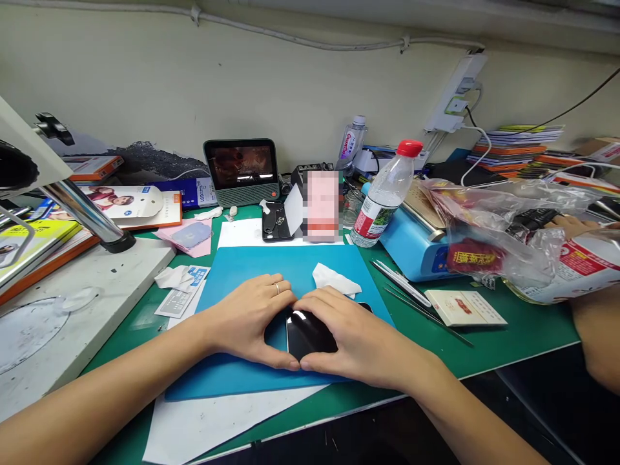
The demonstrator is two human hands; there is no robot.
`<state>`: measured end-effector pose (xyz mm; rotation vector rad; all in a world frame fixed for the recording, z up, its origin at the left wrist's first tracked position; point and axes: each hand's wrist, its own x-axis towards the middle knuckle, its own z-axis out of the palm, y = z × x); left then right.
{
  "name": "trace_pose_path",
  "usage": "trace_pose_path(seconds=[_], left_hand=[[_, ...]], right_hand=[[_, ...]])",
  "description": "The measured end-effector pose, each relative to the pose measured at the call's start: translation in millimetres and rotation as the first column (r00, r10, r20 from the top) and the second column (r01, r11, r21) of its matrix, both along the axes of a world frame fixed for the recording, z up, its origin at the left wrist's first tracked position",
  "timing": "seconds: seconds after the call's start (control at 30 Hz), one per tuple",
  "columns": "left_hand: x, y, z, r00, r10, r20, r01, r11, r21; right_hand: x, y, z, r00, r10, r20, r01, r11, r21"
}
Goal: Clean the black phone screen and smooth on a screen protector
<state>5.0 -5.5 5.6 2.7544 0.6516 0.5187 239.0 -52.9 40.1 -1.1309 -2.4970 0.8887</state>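
Note:
A black smartphone [310, 336] with a glossy screen lies flat on a blue mat [232, 381]. My left hand [252, 316], with a ring on one finger, curves around the phone's left end, thumb at the near corner and fingertips at the far one. Across the phone's middle arches my right hand [349, 329], its thumb on the near edge and fingers along the far edge. The two hands meet at the fingertips and thumbs. Much of the phone's right part is hidden under the right hand. A crumpled white tissue [334, 281] rests just beyond.
Tweezers [416, 303] and a cigarette box [465, 308] lie right of the mat. Behind them stand a water bottle [385, 197] and a blue device [411, 245]. A smart display [242, 171] is at the back, a microscope stand [87, 213] at left. Another person's arm [598, 329] is at right.

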Motion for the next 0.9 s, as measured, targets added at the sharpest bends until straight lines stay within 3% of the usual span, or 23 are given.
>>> trace_pose_path(seconds=[0.57, 0.9], left_hand=[[-0.6, -0.7, -0.6, 0.999, 0.024, -0.046, -0.023, 1.000, 0.016], [-0.2, -2.4, 0.8, 0.998, 0.040, -0.051, -0.042, 0.999, -0.029]], right_hand=[[3.1, 3.1, -7.6, 0.997, 0.070, 0.031, -0.075, 0.979, 0.190], [3.0, 8.0, -5.5, 0.996, 0.089, 0.031, -0.094, 0.974, 0.207]])
